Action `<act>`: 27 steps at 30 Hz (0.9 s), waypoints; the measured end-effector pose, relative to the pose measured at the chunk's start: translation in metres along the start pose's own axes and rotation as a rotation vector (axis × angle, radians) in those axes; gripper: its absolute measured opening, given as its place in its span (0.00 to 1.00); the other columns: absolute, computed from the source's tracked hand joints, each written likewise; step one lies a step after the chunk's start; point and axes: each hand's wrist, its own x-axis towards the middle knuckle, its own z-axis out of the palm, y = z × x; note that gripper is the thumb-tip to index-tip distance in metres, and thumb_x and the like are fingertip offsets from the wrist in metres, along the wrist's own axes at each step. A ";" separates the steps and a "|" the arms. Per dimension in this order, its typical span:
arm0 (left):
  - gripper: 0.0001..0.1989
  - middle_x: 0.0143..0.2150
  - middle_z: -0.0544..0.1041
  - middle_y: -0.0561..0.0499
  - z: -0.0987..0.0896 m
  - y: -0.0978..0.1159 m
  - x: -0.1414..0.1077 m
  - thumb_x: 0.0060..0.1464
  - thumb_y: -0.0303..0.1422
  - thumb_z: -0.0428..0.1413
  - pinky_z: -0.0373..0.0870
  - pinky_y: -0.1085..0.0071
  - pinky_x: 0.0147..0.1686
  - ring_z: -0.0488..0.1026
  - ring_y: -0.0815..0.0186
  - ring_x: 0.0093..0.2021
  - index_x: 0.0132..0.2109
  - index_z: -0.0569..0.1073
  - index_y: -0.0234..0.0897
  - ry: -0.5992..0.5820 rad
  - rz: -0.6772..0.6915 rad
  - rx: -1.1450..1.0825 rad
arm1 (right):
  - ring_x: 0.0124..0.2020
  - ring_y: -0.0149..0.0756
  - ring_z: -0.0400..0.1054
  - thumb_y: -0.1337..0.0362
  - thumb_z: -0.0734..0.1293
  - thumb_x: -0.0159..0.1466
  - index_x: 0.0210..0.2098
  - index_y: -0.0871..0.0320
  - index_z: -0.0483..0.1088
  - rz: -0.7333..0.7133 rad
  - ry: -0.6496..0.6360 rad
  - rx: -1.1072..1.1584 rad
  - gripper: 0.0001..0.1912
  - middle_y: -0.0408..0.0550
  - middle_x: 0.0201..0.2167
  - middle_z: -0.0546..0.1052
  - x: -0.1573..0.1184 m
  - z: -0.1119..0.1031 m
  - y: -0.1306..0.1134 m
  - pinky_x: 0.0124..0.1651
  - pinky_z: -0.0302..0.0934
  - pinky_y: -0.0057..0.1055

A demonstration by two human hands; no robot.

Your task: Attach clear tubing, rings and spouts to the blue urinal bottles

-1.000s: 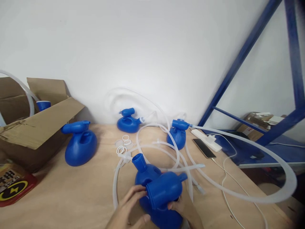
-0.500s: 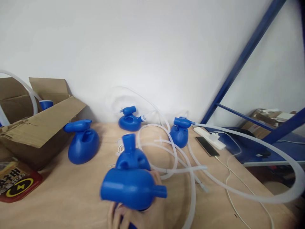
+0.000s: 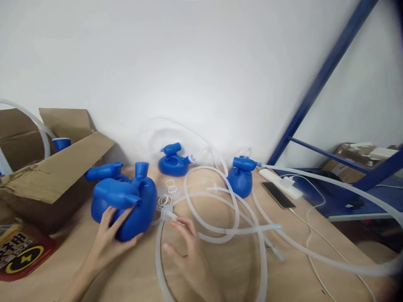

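Observation:
On the left of the table, my left hand point(image 3: 110, 239) has its fingers spread against a blue bottle point(image 3: 137, 218) and the blue spouted piece point(image 3: 116, 193) lying against it. Behind these, another blue bottle point(image 3: 98, 207) is partly covered. My right hand point(image 3: 192, 251) is at the front middle, thumb and fingers apart, its fingertips by a translucent connector point(image 3: 167, 212). Whether they touch it is unclear. White rings point(image 3: 165, 200) lie just behind the connector. A translucent hose point(image 3: 159, 260) runs down from beside it.
Two more blue bottles point(image 3: 173, 166) point(image 3: 240, 183) stand at the back with coiled hoses point(image 3: 234, 205). An open cardboard box point(image 3: 59, 167) and a red container point(image 3: 25, 251) are at left. A phone point(image 3: 278, 195), a power strip point(image 3: 280, 183) and blue frame bars point(image 3: 324, 79) are at right.
The blue bottle and spouted piece have moved from front centre to the left, beside another bottle. My left hand is now on them, and my right hand is apart from them near the connector.

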 end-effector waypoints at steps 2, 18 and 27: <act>0.32 0.64 0.65 0.39 0.006 -0.012 0.015 0.55 0.55 0.60 0.61 0.36 0.68 0.65 0.35 0.67 0.60 0.73 0.43 -0.025 0.013 0.024 | 0.63 0.53 0.69 0.60 0.72 0.67 0.61 0.50 0.73 -0.033 0.082 -0.294 0.23 0.55 0.61 0.73 -0.017 -0.019 0.042 0.64 0.68 0.51; 0.39 0.70 0.62 0.44 0.021 -0.077 0.053 0.60 0.57 0.54 0.66 0.44 0.66 0.63 0.38 0.70 0.71 0.62 0.42 -0.242 -0.195 0.120 | 0.42 0.48 0.76 0.61 0.58 0.77 0.42 0.52 0.76 -0.245 0.305 -0.970 0.15 0.51 0.41 0.79 -0.049 -0.076 0.119 0.64 0.60 0.62; 0.35 0.68 0.68 0.32 0.030 -0.058 0.051 0.65 0.54 0.46 0.75 0.34 0.50 0.67 0.28 0.65 0.71 0.65 0.40 -0.188 -0.314 0.225 | 0.40 0.42 0.80 0.68 0.62 0.74 0.52 0.48 0.77 -0.420 0.236 -0.820 0.15 0.45 0.40 0.85 -0.070 -0.120 0.073 0.72 0.54 0.58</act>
